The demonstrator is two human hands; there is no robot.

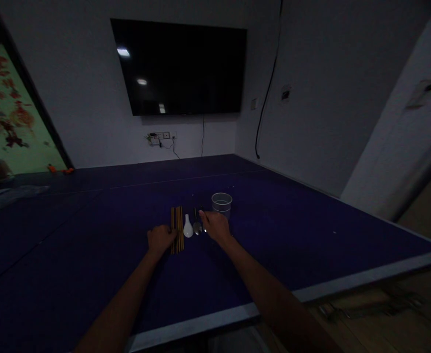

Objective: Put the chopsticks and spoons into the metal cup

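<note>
A bundle of wooden chopsticks [178,226] lies on the dark blue table [311,235]. My left hand [160,239] rests with curled fingers against the near left side of the bundle. To the right lie a white ceramic spoon [188,228] and a metal spoon [197,227]. My right hand [215,225] is closed in a pinch beside the metal spoon; what its fingertips hold is too dim to make out. A clear plastic cup [222,203] stands upright just beyond my right hand.
The table has a white edge line [347,280] near me and to the right. A dark wall-mounted screen [180,68] hangs ahead above a wall socket [160,136]. A cable [269,88] runs down the right wall. Wooden floor shows at right.
</note>
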